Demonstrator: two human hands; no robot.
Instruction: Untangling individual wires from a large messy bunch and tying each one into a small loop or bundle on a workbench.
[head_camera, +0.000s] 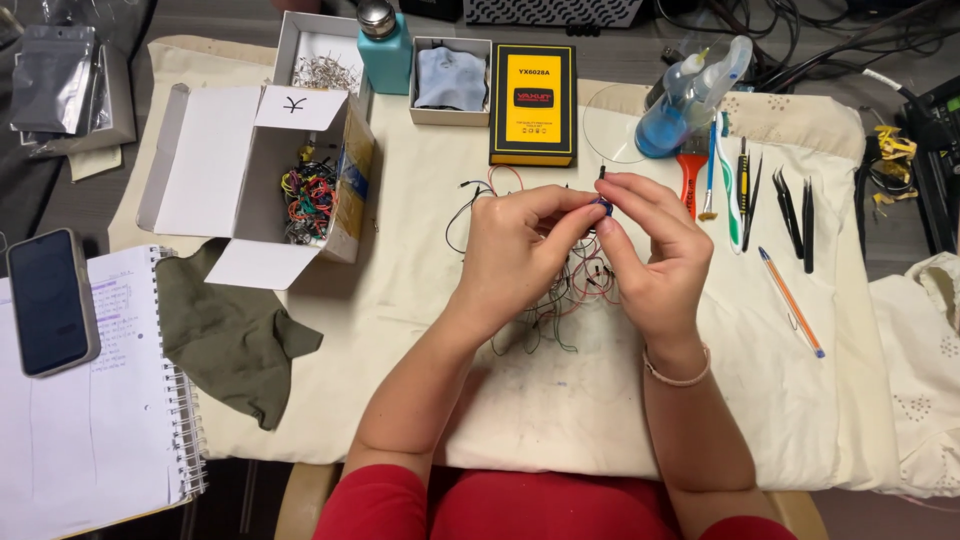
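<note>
A cream cloth (420, 330) covers my counter, cables crowding its far edge. Over the cloth's middle, my left hand (515, 255) and right hand (650, 250) meet, both grips pinching a small blue part (603, 205) above tangled wires (560, 290).

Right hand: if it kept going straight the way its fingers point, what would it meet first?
The right hand points up-left, its fingers pinching a small dark part against the left hand. It would likely meet the left hand's fingertips first; depth is unclear.

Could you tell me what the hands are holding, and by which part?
Both hands, left hand and right hand, pinch a small dark blue part between their fingertips; where exactly cannot be told.
</note>
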